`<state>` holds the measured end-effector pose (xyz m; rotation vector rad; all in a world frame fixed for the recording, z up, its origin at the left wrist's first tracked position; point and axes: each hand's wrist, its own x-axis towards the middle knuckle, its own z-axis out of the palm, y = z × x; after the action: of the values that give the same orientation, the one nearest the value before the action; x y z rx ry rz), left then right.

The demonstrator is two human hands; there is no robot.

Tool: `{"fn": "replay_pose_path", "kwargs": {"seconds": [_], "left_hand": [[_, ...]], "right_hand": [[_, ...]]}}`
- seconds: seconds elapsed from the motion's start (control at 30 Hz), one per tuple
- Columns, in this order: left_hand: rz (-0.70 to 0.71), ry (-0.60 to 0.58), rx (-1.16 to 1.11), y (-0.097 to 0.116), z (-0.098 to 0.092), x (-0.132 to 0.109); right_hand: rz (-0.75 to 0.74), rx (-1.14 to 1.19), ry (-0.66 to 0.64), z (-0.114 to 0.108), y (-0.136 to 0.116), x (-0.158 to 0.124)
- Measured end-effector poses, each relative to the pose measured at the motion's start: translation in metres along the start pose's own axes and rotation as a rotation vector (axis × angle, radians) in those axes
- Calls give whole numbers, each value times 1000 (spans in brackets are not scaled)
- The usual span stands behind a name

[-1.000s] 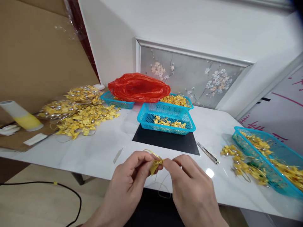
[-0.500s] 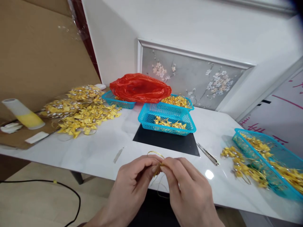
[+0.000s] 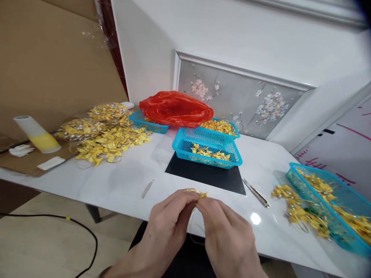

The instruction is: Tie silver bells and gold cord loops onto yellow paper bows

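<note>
Both hands meet over the near edge of the white table (image 3: 124, 185). My left hand (image 3: 166, 227) and my right hand (image 3: 226, 235) pinch a small yellow folded ornament (image 3: 198, 193) with a thin gold thread looping from it. Only the top of the ornament shows above the fingertips. Just beyond the hands lies a black mat (image 3: 205, 175) carrying a blue mesh basket (image 3: 207, 150) with a few yellow ornaments inside.
A heap of yellow ornaments (image 3: 104, 135) lies far left beside a yellow-and-white roll (image 3: 37, 135). A red plastic bag (image 3: 175, 108) covers blue baskets at the back. Tweezers (image 3: 256, 193) lie right of the mat. Another blue basket (image 3: 333, 200) sits at the right edge with ornaments spilled beside it.
The hands have closed tighter together around the ornament, so less of it shows. The gold thread loop above the fingers has flattened. The view has shifted slightly to the left.
</note>
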<state>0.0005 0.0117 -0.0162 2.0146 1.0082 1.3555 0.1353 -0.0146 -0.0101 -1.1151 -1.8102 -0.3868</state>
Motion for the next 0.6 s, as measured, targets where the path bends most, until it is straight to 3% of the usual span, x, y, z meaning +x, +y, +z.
{"fn": "replay_pose_path", "kwargs": {"seconds": [0.13, 0.27, 0.4, 0.5, 0.6], "left_hand": [[-176, -46, -85, 4, -4, 4], [-286, -60, -180, 1, -8, 2], [-341, -33, -310, -1, -11, 2], [-365, 13, -330, 1, -12, 5], [-375, 52, -329, 3, -14, 9]], "right_hand": [[83, 103, 63, -12, 4, 3], [439, 598, 129, -30, 14, -5], [786, 999, 292, -46, 35, -9], [905, 1023, 488, -59, 56, -18], [850, 851, 575, -76, 78, -39]]}}
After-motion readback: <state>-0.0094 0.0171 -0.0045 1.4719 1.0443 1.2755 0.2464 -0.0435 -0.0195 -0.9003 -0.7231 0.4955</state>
